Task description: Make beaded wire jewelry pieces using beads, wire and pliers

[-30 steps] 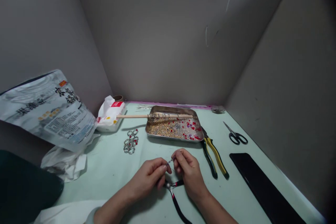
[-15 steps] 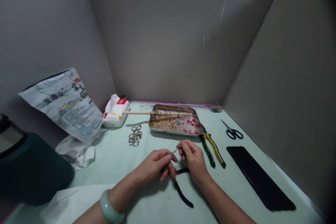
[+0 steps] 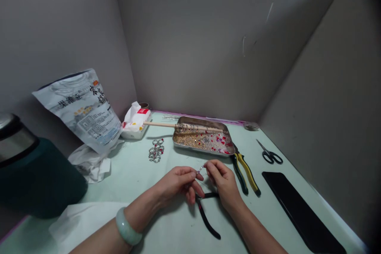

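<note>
Between my two hands a short beaded wire (image 3: 201,168) with small clear and purple beads is stretched. My left hand (image 3: 183,182), with a pale green bangle (image 3: 127,226) on its wrist, pinches one end between thumb and forefinger. At the other end, the fingertips of my right hand (image 3: 220,176) are closed on it. Black-handled pliers (image 3: 206,222) lie on the table under my hands, their jaws partly hidden. Just beyond is a metal tray (image 3: 202,151) of gold, clear and red beads. Several beaded rings (image 3: 156,151) lie left of the tray.
A wooden stick (image 3: 160,124) rests across the tray. Yellow-green pliers (image 3: 246,170), scissors (image 3: 269,154) and a flat black case (image 3: 300,210) lie to the right. On the left stand a dark green flask (image 3: 41,182), a printed pouch (image 3: 86,111) and a tissue pack (image 3: 137,123).
The view has turned and tilted slightly, so the scene sits differently in frame. Both hands keep their pinch on the beaded wire, with only slight finger movement.
</note>
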Motion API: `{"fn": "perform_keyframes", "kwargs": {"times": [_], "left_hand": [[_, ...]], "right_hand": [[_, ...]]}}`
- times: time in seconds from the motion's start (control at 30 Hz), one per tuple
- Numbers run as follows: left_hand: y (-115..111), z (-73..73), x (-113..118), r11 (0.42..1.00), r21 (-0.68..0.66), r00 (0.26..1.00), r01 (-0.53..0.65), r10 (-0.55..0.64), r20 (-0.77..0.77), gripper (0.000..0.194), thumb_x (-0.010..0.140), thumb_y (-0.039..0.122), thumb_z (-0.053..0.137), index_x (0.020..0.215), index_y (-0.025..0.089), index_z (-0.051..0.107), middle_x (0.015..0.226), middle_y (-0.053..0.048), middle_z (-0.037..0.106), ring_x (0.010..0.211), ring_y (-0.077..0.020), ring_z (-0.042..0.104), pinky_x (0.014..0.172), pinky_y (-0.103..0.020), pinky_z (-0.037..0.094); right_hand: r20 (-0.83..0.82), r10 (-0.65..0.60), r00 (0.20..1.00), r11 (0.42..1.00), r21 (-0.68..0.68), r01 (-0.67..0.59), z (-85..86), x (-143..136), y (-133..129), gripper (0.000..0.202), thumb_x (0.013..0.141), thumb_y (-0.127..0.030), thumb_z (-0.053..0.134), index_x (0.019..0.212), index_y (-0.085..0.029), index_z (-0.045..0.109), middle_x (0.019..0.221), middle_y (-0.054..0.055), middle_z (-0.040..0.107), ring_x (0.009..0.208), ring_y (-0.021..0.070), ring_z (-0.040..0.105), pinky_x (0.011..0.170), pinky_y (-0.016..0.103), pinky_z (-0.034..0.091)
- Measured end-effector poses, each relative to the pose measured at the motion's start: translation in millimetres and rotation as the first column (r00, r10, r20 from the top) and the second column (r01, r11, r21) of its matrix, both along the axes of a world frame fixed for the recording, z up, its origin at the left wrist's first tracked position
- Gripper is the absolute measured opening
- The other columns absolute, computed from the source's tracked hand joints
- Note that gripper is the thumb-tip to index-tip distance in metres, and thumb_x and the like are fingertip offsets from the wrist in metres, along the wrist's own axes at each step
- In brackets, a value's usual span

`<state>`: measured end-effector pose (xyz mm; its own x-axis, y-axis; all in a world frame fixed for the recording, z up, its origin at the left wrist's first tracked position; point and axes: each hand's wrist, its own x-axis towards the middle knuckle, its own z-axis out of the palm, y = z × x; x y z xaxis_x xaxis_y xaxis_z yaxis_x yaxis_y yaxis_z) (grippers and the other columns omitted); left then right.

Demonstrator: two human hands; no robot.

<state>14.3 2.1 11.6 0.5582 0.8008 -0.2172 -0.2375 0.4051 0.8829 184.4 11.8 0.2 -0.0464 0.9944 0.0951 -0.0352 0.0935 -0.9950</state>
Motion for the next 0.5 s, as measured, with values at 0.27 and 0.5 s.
{"fn": "perform_keyframes", "kwargs": {"times": [0.27, 0.5], "left_hand": [[-0.9, 2.2, -1.0, 0.998, -0.038, 0.998, 0.042, -0.041, 0.038, 0.026, 0.087, 0.032, 0.051, 0.094, 0.008, 0.058, 0.069, -0.014, 0.071, 0.042, -0.0127, 0.061, 0.042, -0.019, 0.04], [3.4, 0.8, -4.9, 0.997, -0.071, 0.996, 0.026, -0.02, 0.084, 0.025, 0.085, 0.029, 0.054, 0.102, 0.011, 0.055, 0.073, -0.013, 0.071, 0.043, -0.0138, 0.061, 0.041, -0.02, 0.039]], "right_hand": [[0.053, 0.102, 0.993, 0.993, 0.054, -0.105, -3.2, -3.6, -5.6, 0.025, 0.084, -0.039, 0.057, 0.071, -0.018, 0.058, 0.064, -0.002, 0.054, 0.056, 0.0109, 0.044, 0.062, 0.025, 0.042], [0.387, 0.021, 0.922, 0.97, 0.215, -0.112, -2.1, 4.6, -1.6, 0.026, 0.09, -0.037, 0.047, 0.077, -0.018, 0.059, 0.066, -0.001, 0.053, 0.062, 0.0134, 0.048, 0.059, 0.024, 0.039]]}}
